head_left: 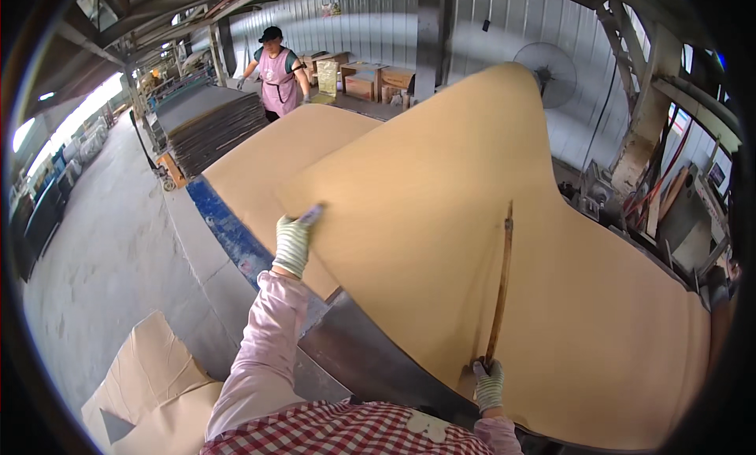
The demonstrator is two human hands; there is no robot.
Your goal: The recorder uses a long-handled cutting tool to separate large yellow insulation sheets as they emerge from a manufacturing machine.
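A large, thin tan sheet [425, 211] bulges upward and sweeps across the work surface in front of me. My left hand [293, 244], in a pale striped glove, is closed on the sheet's left edge and holds it raised; its fingertips are slightly blurred. In my right hand [489, 384], gloved alike, is the lower end of a long thin wooden stick [502, 290]. That stick leans away from me against the sheet, its far tip near the middle. Beneath the lifted part, another tan sheet [276, 152] lies flat.
A blue-edged table [224, 223] runs along the left. Beyond it is a tall stack of dark sheets [216, 128], beside a person in a pink apron [277, 81]. Crumpled tan sheeting [157, 368] lies on the floor lower left. Machinery [598, 189] and a fan [545, 75] stand right.
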